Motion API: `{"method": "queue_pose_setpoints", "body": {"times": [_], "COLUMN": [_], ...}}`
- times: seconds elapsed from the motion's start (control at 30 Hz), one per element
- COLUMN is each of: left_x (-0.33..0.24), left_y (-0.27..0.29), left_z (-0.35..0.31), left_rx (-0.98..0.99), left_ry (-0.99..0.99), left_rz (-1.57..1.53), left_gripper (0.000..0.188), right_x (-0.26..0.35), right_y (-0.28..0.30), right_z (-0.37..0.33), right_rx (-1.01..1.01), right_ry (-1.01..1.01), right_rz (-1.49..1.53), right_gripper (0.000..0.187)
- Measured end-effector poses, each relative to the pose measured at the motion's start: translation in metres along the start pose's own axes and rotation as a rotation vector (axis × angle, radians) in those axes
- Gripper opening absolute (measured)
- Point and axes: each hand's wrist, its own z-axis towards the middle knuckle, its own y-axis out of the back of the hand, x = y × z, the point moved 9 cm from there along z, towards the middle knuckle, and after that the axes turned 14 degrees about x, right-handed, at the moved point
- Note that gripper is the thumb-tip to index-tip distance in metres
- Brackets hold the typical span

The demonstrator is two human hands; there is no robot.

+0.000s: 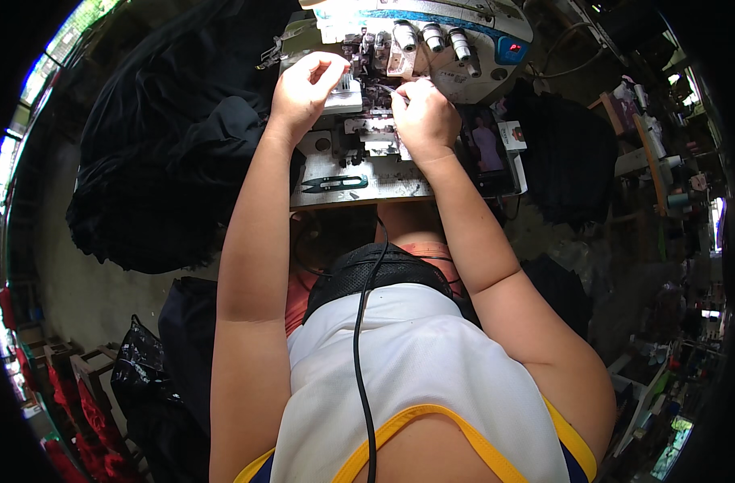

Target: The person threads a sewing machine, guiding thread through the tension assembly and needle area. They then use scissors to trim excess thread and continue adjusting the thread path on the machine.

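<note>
An overlock sewing machine [452, 60] stands before me with its looper area exposed under a bright light. My left hand [301, 92] is raised at the left of the needle area, thumb and forefinger pinched together; what they hold, if anything, is too small to make out. My right hand [425, 119] is closed at the right of the open mechanism, gripping a thin metal tool [390, 90] that looks like tweezers, its tip pointing left among the metal parts. Nearer to me, dark green thread snips [335, 183] lie on the white machine table [392, 188].
Piles of dark cloth [166, 161] hang to the left of the machine, with more dark fabric [565, 153] on the right. A phone-like screen [484, 141] and a small white box [512, 135] are beside my right wrist. A black cable [361, 338] runs down my front.
</note>
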Motion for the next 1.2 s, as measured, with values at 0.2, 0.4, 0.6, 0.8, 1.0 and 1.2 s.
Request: {"method": "queue_pose_setpoints", "body": {"times": [0.2, 0.4, 0.6, 0.8, 1.0, 1.2], "left_x": [0.001, 0.001, -0.001, -0.001, 0.000, 0.002], "left_y": [0.000, 0.000, 0.000, 0.000, 0.000, 0.000], "left_z": [0.000, 0.000, 0.000, -0.001, 0.000, 0.000], "left_rx": [0.000, -0.004, -0.010, -0.009, -0.007, -0.005], "left_ry": [0.004, 0.002, -0.006, -0.003, -0.005, 0.000], "left_rz": [-0.009, -0.006, -0.006, 0.002, -0.015, -0.017], "left_gripper": [0.016, 0.016, 0.016, 0.016, 0.016, 0.016], "right_x": [0.000, -0.001, 0.002, 0.006, 0.006, 0.009], "right_y": [-0.001, -0.003, -0.002, 0.000, 0.001, 0.003], "right_z": [0.001, 0.004, 0.006, 0.005, 0.006, 0.005], "right_rx": [0.021, 0.016, 0.038, 0.038, 0.032, 0.028], "right_ry": [-0.017, -0.014, -0.024, -0.014, -0.020, -0.014], "right_rz": [-0.026, -0.030, -0.050, -0.053, -0.055, -0.073], "right_gripper": [0.014, 0.016, 0.016, 0.017, 0.017, 0.017]}}
